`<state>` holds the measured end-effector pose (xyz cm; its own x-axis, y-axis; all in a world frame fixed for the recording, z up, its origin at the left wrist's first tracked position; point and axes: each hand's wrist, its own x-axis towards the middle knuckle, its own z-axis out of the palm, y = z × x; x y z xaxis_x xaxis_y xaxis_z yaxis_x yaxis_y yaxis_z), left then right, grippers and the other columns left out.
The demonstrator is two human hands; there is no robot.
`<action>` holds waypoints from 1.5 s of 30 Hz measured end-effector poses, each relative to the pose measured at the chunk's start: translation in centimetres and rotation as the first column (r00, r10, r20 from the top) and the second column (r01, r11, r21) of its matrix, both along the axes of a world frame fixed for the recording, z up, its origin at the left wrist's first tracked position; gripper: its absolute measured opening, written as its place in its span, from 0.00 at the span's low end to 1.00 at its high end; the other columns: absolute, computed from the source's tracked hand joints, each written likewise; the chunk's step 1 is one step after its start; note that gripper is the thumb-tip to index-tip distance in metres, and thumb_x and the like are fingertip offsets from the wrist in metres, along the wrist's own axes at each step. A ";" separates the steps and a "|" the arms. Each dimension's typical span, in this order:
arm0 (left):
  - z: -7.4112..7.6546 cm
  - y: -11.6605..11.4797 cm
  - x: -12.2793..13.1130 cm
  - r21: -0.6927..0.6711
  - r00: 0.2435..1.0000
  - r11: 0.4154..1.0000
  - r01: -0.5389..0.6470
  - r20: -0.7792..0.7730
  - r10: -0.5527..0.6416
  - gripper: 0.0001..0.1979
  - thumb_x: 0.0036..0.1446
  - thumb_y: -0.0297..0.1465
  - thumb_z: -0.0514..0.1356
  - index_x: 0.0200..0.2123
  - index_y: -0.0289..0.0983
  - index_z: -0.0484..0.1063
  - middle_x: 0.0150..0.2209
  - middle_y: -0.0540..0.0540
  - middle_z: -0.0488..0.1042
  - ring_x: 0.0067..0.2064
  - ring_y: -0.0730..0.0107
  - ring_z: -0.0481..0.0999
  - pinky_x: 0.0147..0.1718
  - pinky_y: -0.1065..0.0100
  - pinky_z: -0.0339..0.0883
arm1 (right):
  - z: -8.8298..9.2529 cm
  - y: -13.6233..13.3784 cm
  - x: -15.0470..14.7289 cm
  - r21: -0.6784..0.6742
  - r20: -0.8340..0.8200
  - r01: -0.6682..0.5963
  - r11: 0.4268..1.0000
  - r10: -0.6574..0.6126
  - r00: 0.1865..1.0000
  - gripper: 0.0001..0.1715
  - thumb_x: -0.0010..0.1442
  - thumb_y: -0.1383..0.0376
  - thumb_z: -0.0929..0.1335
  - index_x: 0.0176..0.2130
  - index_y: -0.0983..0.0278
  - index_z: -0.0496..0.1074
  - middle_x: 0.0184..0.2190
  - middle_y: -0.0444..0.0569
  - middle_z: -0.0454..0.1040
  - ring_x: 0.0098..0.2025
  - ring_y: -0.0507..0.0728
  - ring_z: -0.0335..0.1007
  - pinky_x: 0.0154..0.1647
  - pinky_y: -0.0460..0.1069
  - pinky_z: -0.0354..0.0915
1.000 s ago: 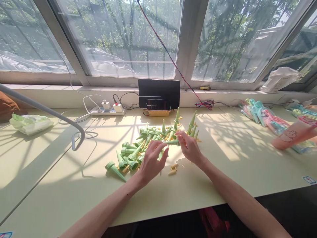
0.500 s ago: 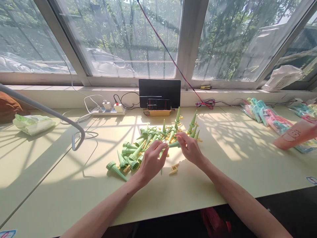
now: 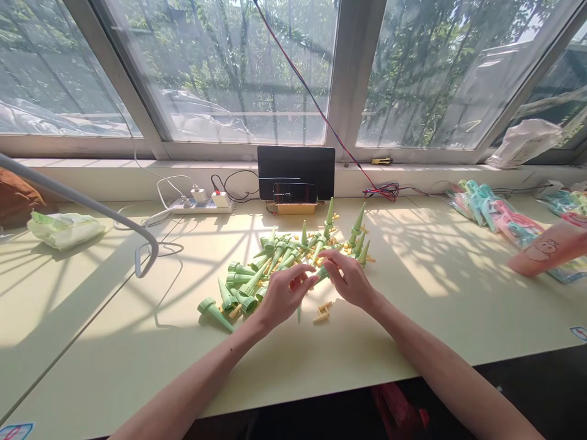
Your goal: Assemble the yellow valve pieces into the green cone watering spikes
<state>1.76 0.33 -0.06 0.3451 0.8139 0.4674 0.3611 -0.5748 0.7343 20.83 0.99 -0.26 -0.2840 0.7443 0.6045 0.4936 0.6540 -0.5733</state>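
Note:
My left hand is over the front of a heap of green plastic watering spikes, with thumb and fingers pinched together. What is in that pinch is too small to make out. Close by on the right, my right hand has its fingers curled around one end of a darker green spike, which lies between the two hands. Yellow valve pieces are mixed into the heap, and several loose yellow valves lie in front of the hands. Behind my right hand, green spikes with yellow valves stand upright.
A dark tablet with a phone before it stands at the back. A power strip and a grey metal arm are to the left, near a tissue pack. Bagged colourful items and a pink cup lie right.
My right hand has shifted slightly left and down, its fingers nearer to the left hand. The left hand has dropped slightly, and the spike between them is now more tilted.

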 end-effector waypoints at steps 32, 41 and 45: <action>1.3 0.2 0.1 -0.549 0.866 0.759 0.350 0.498 -0.038 0.27 0.57 0.43 0.62 0.57 0.43 0.63 0.29 0.52 0.63 0.21 0.83 0.56 0.18 0.77 0.50 | 0.6 0.8 1.1 -0.005 -0.079 0.149 0.989 -0.149 0.986 0.19 0.71 0.56 0.56 0.44 0.63 0.69 0.30 0.47 0.74 0.25 0.51 0.67 0.27 0.45 0.62; 1.0 0.1 0.5 -0.516 0.873 0.816 0.261 0.488 0.029 0.20 0.57 0.42 0.62 0.49 0.40 0.70 0.27 0.53 0.62 0.20 0.84 0.55 0.16 0.77 0.50 | 1.9 1.8 3.7 0.003 0.339 0.288 0.958 -0.272 0.901 0.11 0.64 0.63 0.63 0.31 0.63 0.70 0.18 0.40 0.63 0.20 0.49 0.55 0.25 0.45 0.53; 0.5 0.3 0.5 -0.474 0.875 0.855 0.210 0.482 0.052 0.18 0.57 0.41 0.62 0.48 0.40 0.70 0.27 0.52 0.63 0.19 0.84 0.56 0.14 0.78 0.50 | 2.8 1.2 4.2 0.011 0.570 0.325 0.946 -0.273 0.775 0.11 0.61 0.69 0.62 0.26 0.62 0.66 0.16 0.40 0.58 0.19 0.50 0.51 0.24 0.46 0.46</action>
<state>2.26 0.60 0.44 0.2689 0.9550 0.1252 -0.1255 -0.0941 0.9876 25.03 2.16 2.56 -0.3059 0.8880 0.3434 0.9057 0.3825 -0.1825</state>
